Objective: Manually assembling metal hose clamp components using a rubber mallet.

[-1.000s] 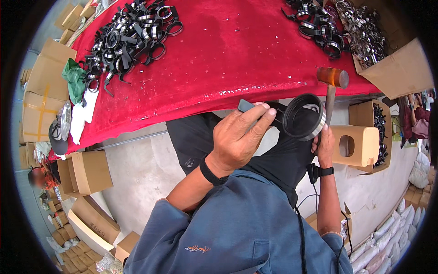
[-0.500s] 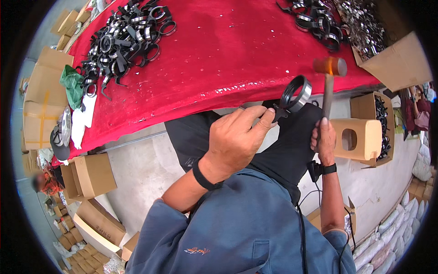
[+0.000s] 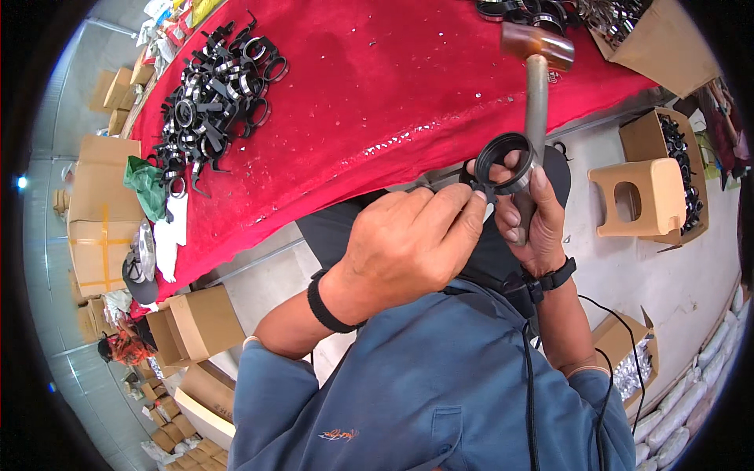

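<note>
You look to be positioning the black-and-silver ring just off the red table's near edge, left hand pinching its near-left side, right hand wrapped round the mallet, fingers behind the ring; next move calls for steady support.

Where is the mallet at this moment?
In the head view, the mallet is right of centre, its handle in the right hand, just beside the black ring.
</note>
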The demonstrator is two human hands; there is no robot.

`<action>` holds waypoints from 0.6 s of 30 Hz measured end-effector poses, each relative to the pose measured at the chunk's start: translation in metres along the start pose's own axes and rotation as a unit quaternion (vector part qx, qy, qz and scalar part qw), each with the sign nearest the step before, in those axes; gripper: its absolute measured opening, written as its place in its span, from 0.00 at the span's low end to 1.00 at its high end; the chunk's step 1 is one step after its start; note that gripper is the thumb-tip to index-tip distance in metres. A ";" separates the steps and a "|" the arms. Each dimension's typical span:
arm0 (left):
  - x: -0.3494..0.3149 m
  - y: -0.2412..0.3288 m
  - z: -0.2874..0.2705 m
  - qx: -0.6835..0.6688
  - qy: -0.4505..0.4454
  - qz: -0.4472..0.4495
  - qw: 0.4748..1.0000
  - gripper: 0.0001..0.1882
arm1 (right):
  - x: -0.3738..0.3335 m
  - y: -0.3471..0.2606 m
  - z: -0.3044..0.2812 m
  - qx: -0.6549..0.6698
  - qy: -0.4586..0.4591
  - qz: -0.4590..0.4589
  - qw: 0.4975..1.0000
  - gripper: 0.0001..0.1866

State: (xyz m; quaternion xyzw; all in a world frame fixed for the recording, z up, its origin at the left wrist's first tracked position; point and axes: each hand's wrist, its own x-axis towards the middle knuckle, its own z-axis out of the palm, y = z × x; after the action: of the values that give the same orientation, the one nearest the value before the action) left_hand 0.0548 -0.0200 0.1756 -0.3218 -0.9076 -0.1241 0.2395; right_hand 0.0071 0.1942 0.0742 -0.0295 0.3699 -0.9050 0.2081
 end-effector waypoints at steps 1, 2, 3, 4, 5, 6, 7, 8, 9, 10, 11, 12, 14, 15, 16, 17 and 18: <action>0.001 0.002 0.000 -0.030 0.013 -0.012 0.999 0.19 | 0.000 0.000 0.000 0.003 0.001 -0.005 1.000 0.25; 0.001 0.002 0.000 -0.030 0.012 -0.006 0.999 0.19 | -0.001 0.000 0.001 0.015 0.011 0.012 1.000 0.25; 0.000 0.002 0.000 -0.054 0.053 -0.032 0.997 0.22 | -0.002 -0.001 0.002 0.026 0.022 0.030 0.999 0.25; -0.001 0.001 -0.001 -0.079 0.094 -0.058 0.991 0.24 | -0.002 -0.002 0.001 0.029 0.022 0.026 0.999 0.25; -0.002 0.001 -0.002 -0.079 0.093 -0.053 0.991 0.24 | -0.001 -0.003 0.001 0.053 0.009 0.034 0.998 0.24; -0.004 -0.001 -0.005 -0.098 0.099 -0.080 0.987 0.26 | -0.001 -0.005 0.000 0.076 -0.004 0.043 0.996 0.23; -0.005 -0.002 -0.006 -0.117 0.104 -0.108 0.982 0.27 | -0.001 -0.006 0.001 0.077 -0.003 0.040 0.996 0.23; -0.004 -0.003 -0.006 -0.123 0.111 -0.100 0.981 0.24 | -0.001 -0.008 0.001 0.086 0.006 0.057 0.995 0.23; -0.004 -0.002 -0.006 -0.124 0.111 -0.097 0.981 0.24 | -0.002 -0.009 0.002 0.095 0.014 0.073 0.993 0.23; -0.004 -0.001 -0.006 -0.139 0.105 -0.095 0.980 0.21 | -0.002 -0.009 0.002 0.096 0.015 0.071 0.993 0.23; -0.004 -0.001 -0.006 -0.154 0.098 -0.093 0.979 0.18 | -0.002 -0.007 0.000 0.105 0.012 0.070 0.992 0.22; -0.002 -0.001 -0.006 -0.154 0.098 -0.091 0.979 0.18 | -0.002 -0.006 0.000 0.114 0.008 0.069 0.991 0.22; 0.002 -0.001 -0.007 -0.215 0.056 -0.139 0.965 0.13 | 0.000 -0.004 0.001 0.110 0.020 0.052 0.992 0.20; -0.001 -0.002 -0.004 -0.214 0.055 -0.139 0.965 0.13 | 0.001 -0.003 0.002 0.105 0.030 0.038 0.993 0.19; -0.006 -0.004 0.003 -0.269 0.069 -0.158 0.948 0.12 | 0.003 -0.004 0.003 0.105 0.029 0.039 0.993 0.19; -0.012 -0.006 0.010 -0.323 0.081 -0.176 0.927 0.12 | 0.008 -0.005 0.004 0.082 0.022 0.032 0.996 0.17; -0.018 -0.008 0.020 -0.327 0.082 -0.174 0.925 0.12 | 0.010 -0.008 0.004 0.055 0.020 0.022 0.998 0.16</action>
State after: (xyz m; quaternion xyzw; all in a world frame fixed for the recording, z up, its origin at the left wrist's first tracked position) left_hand 0.0553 -0.0279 0.1487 -0.2076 -0.8355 -0.4801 0.1686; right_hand -0.0037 0.1924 0.0816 0.0085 0.3242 -0.9197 0.2215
